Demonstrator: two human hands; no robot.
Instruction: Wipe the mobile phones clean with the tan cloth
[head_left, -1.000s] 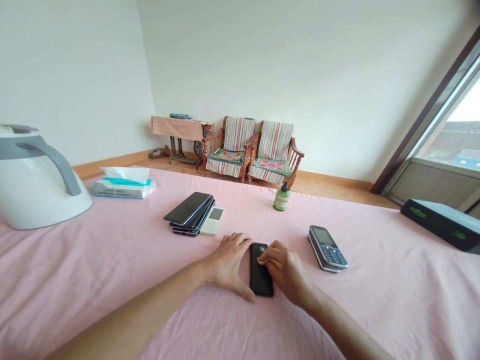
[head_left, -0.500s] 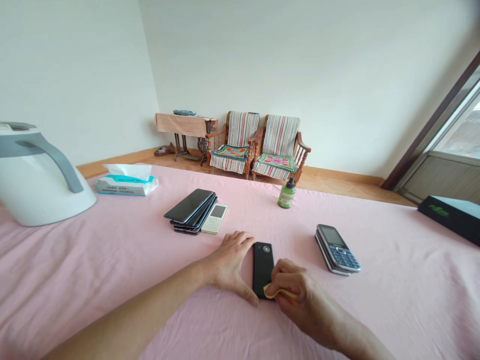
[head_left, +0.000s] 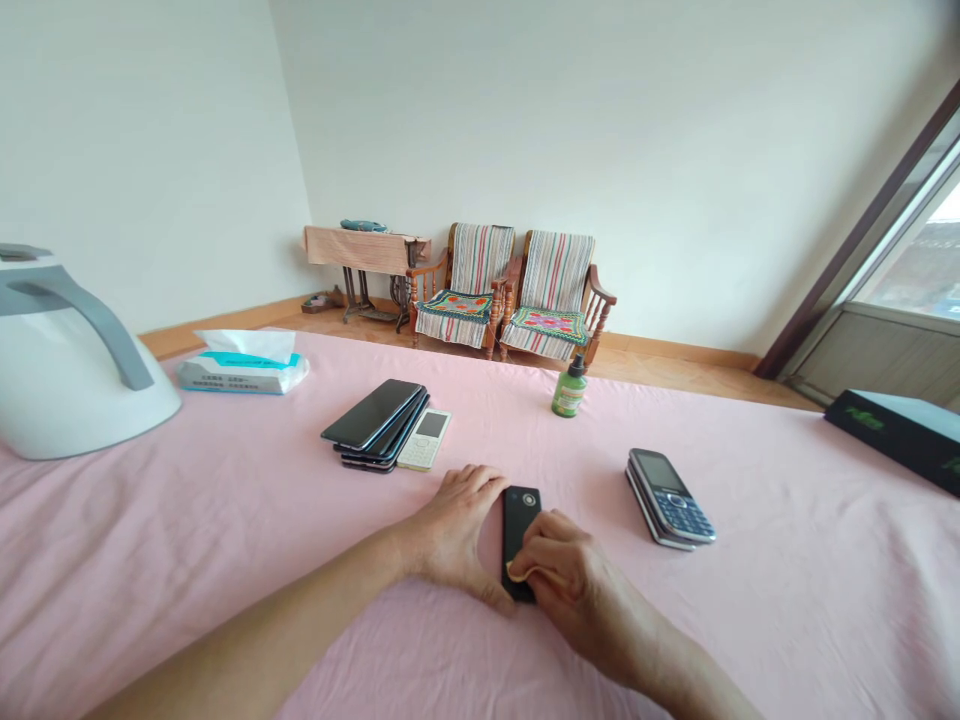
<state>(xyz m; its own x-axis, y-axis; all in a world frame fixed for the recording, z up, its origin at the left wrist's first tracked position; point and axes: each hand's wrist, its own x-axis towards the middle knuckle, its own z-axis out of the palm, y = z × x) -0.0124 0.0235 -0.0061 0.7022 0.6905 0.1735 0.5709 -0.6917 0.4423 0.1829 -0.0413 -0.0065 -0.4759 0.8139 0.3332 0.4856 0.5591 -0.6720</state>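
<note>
A black mobile phone lies on the pink cloth-covered table, its back with a round camera lens facing up. My left hand steadies it, fingertips at the far end and thumb at the near end. Pinched in my right hand is a small yellow cloth, pressed on the phone's lower back; most of the cloth is hidden by the fingers. Beyond my left hand sits a stack of dark smartphones beside a white keypad phone. Right of my hands, a blue keypad phone tops another small stack.
A green spray bottle stands near the table's far edge. At the left are a white kettle-like jug and a tissue pack. A black box is at the right edge. Two wooden chairs stand beyond the table.
My right hand has slid the cloth slightly up and left along the phone's back. My left hand keeps its hold. The whole view has shifted a little.
</note>
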